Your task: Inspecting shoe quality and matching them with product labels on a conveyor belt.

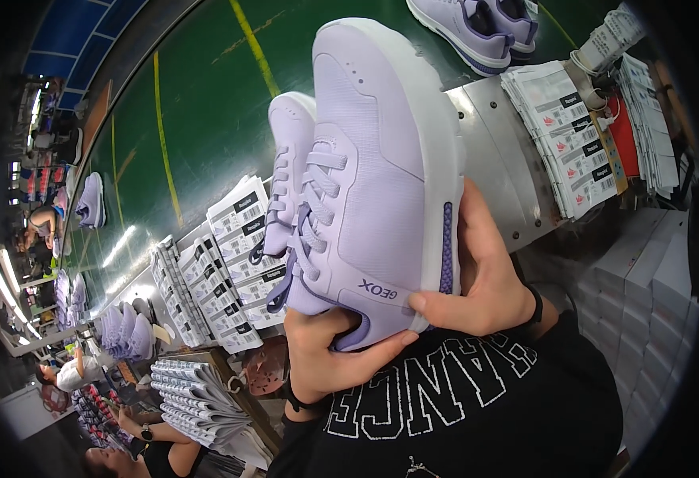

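A pale lilac sneaker (373,183) with a white sole fills the middle of the view, toe pointing away and side panel facing up. My left hand (325,350) grips it at the heel collar; its fingers go into the opening and its thumb lies along the heel. From the right, my right hand (485,279) holds the sole near the heel, thumb on the lower side panel, other fingers partly hidden behind the sole. Just beyond its laces is a second lilac sneaker (292,135), partly covered by the first; what supports it is hidden.
A green conveyor belt (206,103) with yellow lines runs past, carrying more lilac shoes (477,32). Stacks of printed labels (561,135) lie on the metal edge at right, with others (246,231) at left. A co-worker (154,446) sits at lower left beside bundled paper sheets (198,402).
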A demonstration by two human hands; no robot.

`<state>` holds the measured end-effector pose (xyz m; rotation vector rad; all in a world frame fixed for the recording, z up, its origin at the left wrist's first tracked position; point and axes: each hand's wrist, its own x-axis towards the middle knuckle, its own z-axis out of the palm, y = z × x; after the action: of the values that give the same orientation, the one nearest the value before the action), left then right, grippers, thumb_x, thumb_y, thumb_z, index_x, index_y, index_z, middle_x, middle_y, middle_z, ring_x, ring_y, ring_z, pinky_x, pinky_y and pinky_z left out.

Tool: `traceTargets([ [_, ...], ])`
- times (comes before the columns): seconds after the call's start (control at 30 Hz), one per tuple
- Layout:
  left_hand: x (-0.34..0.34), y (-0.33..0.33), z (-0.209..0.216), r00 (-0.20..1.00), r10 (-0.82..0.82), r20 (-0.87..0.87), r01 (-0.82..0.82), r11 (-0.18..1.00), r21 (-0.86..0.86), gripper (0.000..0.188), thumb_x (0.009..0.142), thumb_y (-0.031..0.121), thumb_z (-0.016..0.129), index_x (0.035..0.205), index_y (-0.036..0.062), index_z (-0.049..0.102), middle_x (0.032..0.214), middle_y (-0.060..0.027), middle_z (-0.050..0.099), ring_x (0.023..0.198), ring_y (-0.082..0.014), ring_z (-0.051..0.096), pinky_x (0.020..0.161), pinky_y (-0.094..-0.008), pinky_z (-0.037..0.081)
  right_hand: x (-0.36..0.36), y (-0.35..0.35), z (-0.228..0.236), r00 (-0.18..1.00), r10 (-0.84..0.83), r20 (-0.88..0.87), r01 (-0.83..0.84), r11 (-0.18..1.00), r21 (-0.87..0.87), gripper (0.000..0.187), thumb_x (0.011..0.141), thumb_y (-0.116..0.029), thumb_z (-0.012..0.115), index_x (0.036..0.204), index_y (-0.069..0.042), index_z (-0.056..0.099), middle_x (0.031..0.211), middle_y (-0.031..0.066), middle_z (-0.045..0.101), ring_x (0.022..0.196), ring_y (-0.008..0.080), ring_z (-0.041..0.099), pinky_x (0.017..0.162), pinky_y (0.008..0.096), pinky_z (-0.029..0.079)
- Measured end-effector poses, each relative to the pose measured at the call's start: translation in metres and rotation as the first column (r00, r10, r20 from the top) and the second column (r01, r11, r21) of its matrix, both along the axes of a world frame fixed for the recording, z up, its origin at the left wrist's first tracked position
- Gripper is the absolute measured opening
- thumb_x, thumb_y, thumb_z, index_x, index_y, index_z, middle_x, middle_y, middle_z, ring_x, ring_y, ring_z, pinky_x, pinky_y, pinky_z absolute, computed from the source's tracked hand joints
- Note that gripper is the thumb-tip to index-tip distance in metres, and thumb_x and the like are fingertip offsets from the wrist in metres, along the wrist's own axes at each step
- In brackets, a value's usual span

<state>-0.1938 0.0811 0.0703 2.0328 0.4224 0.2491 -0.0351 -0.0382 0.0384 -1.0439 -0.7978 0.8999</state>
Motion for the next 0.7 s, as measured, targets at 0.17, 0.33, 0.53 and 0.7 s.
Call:
traceTargets([
  [0.17,0.007,-0.005,-0.001,0.997,0.075,0.028,-0.079,0.97,0.23,0.034,0.058,0.018,0.084,0.077,-0.0045,0.066,0.093,-0.019,0.064,0.087,-0.0305,0.064,0.078,-0.0364,0.049,0.016,-0.002,-0.015,0.955,0.112,-0.276,-0.138,0.988,-0.076,0.08,0.077,-0.005,0.058,0.142,0.007,0.014,0.136,0.0183,0.036,0.126,0.025,0.037,0.103,0.0361,0.032],
  [0.33,0.002,-0.017,0.004,0.957,0.104,-0.272,0.007,0.925,0.38,0.057,0.061,0.031,0.083,0.099,-0.0054,0.062,0.109,-0.0231,0.056,0.107,-0.0368,0.051,0.092,-0.0416,0.04,0.007,-0.001,-0.034,0.958,0.056,-0.279,-0.094,0.988,-0.124,0.086,0.078,-0.013,0.065,0.143,0.007,0.012,0.137,0.0195,0.034,0.126,0.0263,0.037,0.105,0.0364,0.029],
  [0.53,0.001,-0.026,0.018,0.924,0.363,-0.122,-0.227,0.776,0.588,0.054,0.055,0.04,0.084,0.087,0.0015,0.063,0.081,-0.0116,0.052,0.073,-0.0276,0.048,0.067,-0.0369,0.043,-0.009,0.001,-0.03,0.877,-0.041,-0.478,-0.013,0.994,-0.11,0.091,0.07,-0.017,0.069,0.142,0.004,0.016,0.128,0.0176,0.036,0.12,0.0256,0.038,0.103,0.036,0.029],
  [0.7,-0.003,-0.029,-0.001,0.947,0.318,-0.043,-0.291,0.907,0.303,0.033,0.061,0.018,0.083,0.076,0.001,0.06,0.064,-0.0058,0.056,0.055,-0.0187,0.052,0.05,-0.0286,0.041,-0.021,-0.004,-0.029,0.954,-0.184,-0.236,0.183,0.983,-0.027,0.095,0.066,-0.015,0.069,0.141,0.002,0.012,0.126,0.0163,0.03,0.118,0.0244,0.036,0.1,0.0366,0.03],
])
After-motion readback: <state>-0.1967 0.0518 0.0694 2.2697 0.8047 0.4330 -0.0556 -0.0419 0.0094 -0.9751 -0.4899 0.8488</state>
